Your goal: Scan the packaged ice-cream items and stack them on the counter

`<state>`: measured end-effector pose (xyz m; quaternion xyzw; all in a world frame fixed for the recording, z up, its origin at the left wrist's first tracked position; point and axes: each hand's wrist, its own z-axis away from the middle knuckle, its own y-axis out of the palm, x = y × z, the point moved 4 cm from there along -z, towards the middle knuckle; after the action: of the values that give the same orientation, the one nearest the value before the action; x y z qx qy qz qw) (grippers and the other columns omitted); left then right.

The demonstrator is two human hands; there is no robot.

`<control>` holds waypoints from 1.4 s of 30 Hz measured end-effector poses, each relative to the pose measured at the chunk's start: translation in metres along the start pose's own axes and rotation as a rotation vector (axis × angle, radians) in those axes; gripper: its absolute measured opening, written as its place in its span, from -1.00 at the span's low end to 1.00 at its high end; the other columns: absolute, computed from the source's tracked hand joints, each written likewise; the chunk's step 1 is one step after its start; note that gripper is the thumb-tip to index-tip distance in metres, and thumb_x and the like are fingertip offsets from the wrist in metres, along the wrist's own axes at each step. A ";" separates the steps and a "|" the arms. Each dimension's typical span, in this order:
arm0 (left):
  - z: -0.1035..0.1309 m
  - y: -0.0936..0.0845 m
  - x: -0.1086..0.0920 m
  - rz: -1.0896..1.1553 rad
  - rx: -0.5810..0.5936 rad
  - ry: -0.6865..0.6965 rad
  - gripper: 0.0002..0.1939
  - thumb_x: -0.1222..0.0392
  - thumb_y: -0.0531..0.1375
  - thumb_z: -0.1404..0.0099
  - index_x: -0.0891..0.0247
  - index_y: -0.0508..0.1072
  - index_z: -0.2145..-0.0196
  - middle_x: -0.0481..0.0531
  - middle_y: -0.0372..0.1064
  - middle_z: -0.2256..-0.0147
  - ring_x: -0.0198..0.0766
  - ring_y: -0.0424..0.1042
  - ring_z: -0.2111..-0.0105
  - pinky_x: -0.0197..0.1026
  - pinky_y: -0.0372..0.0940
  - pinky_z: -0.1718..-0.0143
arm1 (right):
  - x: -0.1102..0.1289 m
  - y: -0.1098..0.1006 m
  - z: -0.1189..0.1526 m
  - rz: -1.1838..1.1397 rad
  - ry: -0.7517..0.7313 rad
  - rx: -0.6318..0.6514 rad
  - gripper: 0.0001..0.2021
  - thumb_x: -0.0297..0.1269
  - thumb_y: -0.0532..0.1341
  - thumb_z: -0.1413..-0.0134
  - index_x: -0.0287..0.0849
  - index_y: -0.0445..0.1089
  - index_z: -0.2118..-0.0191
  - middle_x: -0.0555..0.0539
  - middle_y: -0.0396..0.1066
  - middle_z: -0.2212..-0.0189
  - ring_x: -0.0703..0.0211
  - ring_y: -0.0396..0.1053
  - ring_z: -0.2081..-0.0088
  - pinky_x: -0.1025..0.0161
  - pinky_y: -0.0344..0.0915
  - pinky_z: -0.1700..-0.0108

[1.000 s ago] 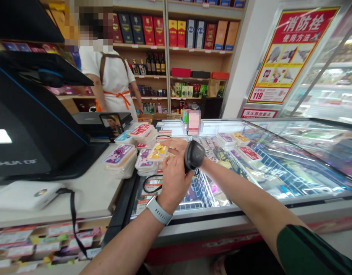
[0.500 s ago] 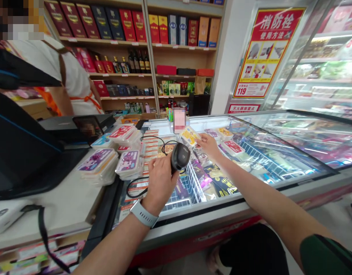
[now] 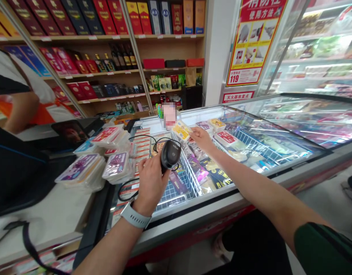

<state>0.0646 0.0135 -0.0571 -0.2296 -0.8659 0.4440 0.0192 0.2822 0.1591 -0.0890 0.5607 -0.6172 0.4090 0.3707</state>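
Note:
My left hand (image 3: 153, 177), with a grey watch at its wrist, is wrapped round a black corded barcode scanner (image 3: 170, 153) above the freezer. My right hand (image 3: 201, 138) pinches the edge of a flat pack with a yellow label (image 3: 182, 130), beyond the scanner. Left of my left hand, purple-labelled packs (image 3: 117, 165) lie beside another purple-labelled stack (image 3: 80, 168), with red-labelled packs (image 3: 107, 135) behind them. On the freezer glass past my right hand rest a red-labelled pack (image 3: 226, 137) and an orange-labelled pack (image 3: 217, 124).
The glass-topped freezer (image 3: 210, 200) holds wire baskets and bagged goods. A dark screen device (image 3: 69, 133) and a pale counter (image 3: 54, 208) are at the left. A person in an orange apron (image 3: 46, 103) stands behind. Shelves (image 3: 164, 37) hold boxes and bottles.
The view has turned slightly right and down, so most things sit further left in it. Both hands keep their holds on the scanner and the yellow-labelled pack.

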 end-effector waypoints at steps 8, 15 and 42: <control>0.000 0.000 0.000 0.008 0.009 -0.017 -0.47 0.23 0.17 -0.21 0.36 0.23 -0.13 0.19 0.45 0.13 -0.03 0.40 0.11 0.04 0.09 -0.06 | 0.000 0.003 0.001 -0.019 -0.009 0.011 -0.63 0.00 0.26 0.04 -0.16 0.38 0.18 0.02 0.47 0.45 0.28 0.43 0.45 0.30 0.46 0.38; -0.001 0.000 0.001 0.017 0.010 -0.023 -0.47 0.22 0.17 -0.21 0.37 0.23 -0.13 0.20 0.45 0.12 -0.02 0.40 0.10 0.04 0.08 -0.06 | 0.002 0.004 0.003 -0.029 -0.008 0.022 -0.60 0.04 0.27 0.05 -0.16 0.38 0.18 0.03 0.46 0.46 0.28 0.42 0.46 0.30 0.46 0.38; 0.000 0.001 0.001 0.004 0.029 -0.001 -0.48 0.20 0.15 -0.22 0.34 0.21 -0.12 0.20 0.44 0.11 0.01 0.39 0.09 0.06 0.09 -0.04 | 0.052 -0.078 -0.008 0.675 -0.426 -0.471 -0.77 -0.21 0.17 -0.11 -0.17 0.45 0.16 -0.12 0.44 0.25 0.13 0.40 0.31 0.17 0.38 0.18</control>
<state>0.0639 0.0144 -0.0582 -0.2310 -0.8590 0.4565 0.0212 0.3550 0.1432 -0.0317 0.3003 -0.9038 0.2310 0.1989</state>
